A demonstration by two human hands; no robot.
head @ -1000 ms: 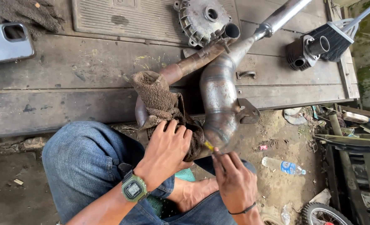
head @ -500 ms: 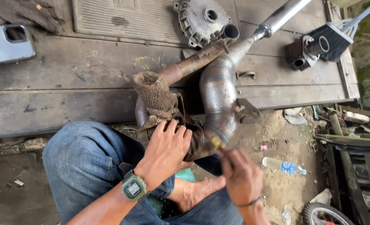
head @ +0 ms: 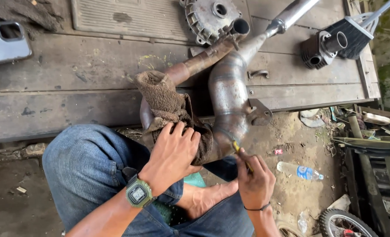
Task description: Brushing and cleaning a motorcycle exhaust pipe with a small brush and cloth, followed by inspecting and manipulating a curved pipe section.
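Weathered planks carry the far end of the rusty exhaust pipe; its bend rests at my knee. My left hand lies flat on the rag, steadying it, while my right hand pinches a yellow tool against the weld.

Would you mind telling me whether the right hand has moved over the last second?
Yes. The right hand dropped slightly away from the exhaust pipe, then came back.
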